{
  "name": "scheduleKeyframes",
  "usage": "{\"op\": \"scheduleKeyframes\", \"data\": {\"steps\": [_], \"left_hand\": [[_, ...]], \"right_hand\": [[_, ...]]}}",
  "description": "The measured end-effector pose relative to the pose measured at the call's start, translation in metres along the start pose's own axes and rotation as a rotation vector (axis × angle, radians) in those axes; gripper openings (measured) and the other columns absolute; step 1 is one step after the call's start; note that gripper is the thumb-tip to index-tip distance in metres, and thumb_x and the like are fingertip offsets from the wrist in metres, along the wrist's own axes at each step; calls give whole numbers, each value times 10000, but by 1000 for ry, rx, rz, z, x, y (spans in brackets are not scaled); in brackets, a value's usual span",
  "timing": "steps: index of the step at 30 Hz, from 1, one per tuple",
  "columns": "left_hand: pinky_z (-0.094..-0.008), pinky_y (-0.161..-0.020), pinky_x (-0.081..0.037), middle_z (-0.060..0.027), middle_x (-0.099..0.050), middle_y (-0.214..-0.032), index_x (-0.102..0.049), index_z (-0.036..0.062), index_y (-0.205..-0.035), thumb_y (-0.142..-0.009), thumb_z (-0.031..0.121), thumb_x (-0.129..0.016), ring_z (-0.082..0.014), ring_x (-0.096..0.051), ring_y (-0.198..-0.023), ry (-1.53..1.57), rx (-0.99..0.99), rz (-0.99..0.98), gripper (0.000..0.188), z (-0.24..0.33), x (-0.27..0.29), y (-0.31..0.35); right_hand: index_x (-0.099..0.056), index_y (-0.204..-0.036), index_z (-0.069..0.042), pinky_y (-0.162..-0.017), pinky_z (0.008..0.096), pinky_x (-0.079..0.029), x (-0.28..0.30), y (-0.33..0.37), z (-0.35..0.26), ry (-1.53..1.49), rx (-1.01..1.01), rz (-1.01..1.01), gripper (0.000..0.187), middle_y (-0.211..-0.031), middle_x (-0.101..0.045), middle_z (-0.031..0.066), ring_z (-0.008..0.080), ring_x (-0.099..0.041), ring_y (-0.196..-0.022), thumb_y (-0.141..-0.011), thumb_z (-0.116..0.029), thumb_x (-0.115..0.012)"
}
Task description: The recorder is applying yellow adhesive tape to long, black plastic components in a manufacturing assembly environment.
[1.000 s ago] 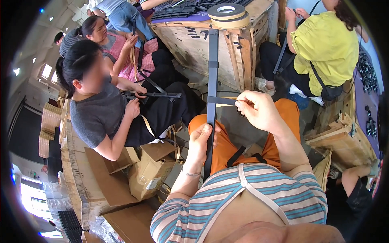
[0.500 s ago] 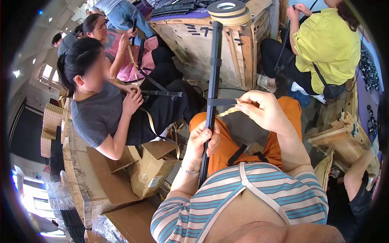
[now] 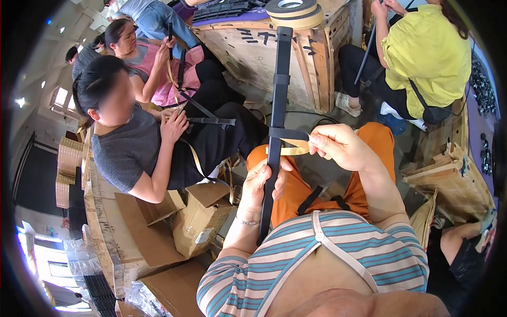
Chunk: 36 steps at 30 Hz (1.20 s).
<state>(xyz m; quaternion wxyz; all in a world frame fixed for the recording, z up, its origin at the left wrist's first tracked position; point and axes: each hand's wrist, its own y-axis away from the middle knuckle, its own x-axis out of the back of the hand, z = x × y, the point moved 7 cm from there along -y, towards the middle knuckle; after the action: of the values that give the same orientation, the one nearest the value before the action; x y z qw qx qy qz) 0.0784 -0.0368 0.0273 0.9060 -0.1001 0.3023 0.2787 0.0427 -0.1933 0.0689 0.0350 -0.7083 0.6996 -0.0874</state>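
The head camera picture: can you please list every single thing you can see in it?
Black bar: one, black, middle
Tape strip: one, black with yellowish backing, from the bar towards the right
Tape rolls: two, black and tan, stacked on the top crate
Wooden crates: at least two, light brown, top centre and right
Black strips: many, black, top centre
Small pieces: many, black, right edge
Cardboard boxes: at least two, brown, lower left
Crumpled plastic: some, clear, lower left
Co-workers: several, in grey, pink, yellow and more, left, top and right
Left hand: one, bare, gripping the bar
Right hand: one, bare, pinching the strip
Trousers: one pair, orange, centre
Top: one, striped white, blue and brown, bottom
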Motion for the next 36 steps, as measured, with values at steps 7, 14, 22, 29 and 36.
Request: {"op": "scheduleKeyframes", "data": {"steps": [7, 14, 22, 29, 36], "left_hand": [[-203, -397, -319, -35, -471, -578, -474, -96, -1098, -866, 386, -516, -87, -405, -439, -312, -88, 110, 536, 13, 2, -5], [-215, -373, -320, -68, -473, -555, -454, -64, -1094, -897, 326, -479, -107, -399, -391, -207, -116, 64, 437, 15, 2, -5], [-194, -402, -358, -98, -514, -623, -413, 50, -1046, -911, 226, -478, -110, -432, -426, -233, -262, 116, 231, 20, 2, -7], [-183, -440, -364, -60, -500, -659, -393, 48, -1033, -924, 189, -451, -65, -432, -496, -668, -343, 245, 187, 26, 9, -5], [-188, -430, -361, -93, -518, -646, -398, 57, -1048, -917, 199, -463, -92, -422, -444, -428, -248, 68, 203, 31, 6, -6]], "right_hand": [[-602, -735, 11, -456, 265, -350, 12, 3, -10, 279, 188, 273, 218, -583, -531, 79, 133, -454, -476, -864, -158, -553], [-618, -719, 48, -440, 237, -328, 15, 7, -11, 328, 204, 391, 193, -562, -524, 70, 92, -425, -477, -814, -120, -627], [-628, -679, 39, -430, 229, -310, 14, 12, -20, 371, 222, 406, 210, -539, -533, 68, 84, -454, -483, -801, -132, -647], [-655, -683, 7, -410, 231, -331, 20, 8, 2, 99, 138, 330, 280, -540, -575, 50, 69, -453, -442, -833, -227, -619], [-625, -752, -12, -560, 198, -374, 9, 0, 54, -515, -338, 30, 352, -670, -591, 21, 66, -488, -600, -890, -319, -521]]}}
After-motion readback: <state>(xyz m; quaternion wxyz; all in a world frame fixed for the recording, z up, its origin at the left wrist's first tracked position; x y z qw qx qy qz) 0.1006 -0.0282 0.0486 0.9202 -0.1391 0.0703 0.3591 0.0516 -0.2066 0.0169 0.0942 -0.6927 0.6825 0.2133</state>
